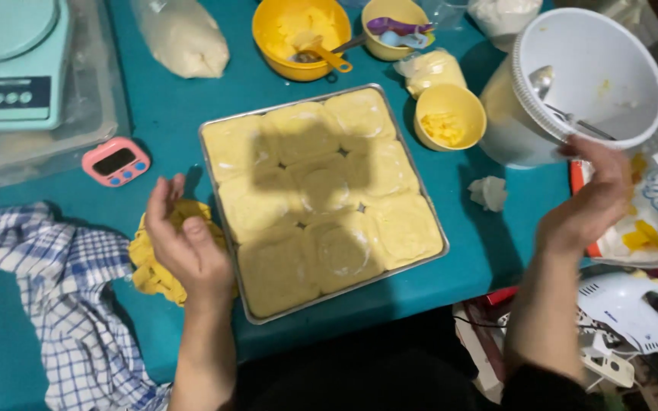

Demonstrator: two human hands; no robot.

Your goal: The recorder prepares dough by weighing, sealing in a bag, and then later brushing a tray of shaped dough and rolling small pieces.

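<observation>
Around the tray (222,221), on the teal tabletop (177,99), stand many things: at the far edge a yellow bowl (301,34) with a spoon, a smaller bowl (394,27) with purple and blue scoops, and a dough bag (183,36); just right of the tray a yellow cup (449,116) and a crumpled paper (489,193). A scale (11,61) sits at the far left corner, a pink timer (116,161) nearer. A checked cloth (70,297) covers the near left edge, a yellow cloth (154,270) beside it. A white tub (580,84) with a spoon inside stands tilted at the right edge.

The tray lies mid-tabletop, near the front edge, nearly square, turned slightly so its corners point off-axis, filled with pale buns (321,202) touching each other.

The left hand (188,243) hovers over the yellow cloth just left of the tray, fingers loosely spread, holding nothing. The right hand (592,194) is raised near the tub's lower rim, fingers loosely curled, gripping nothing.
</observation>
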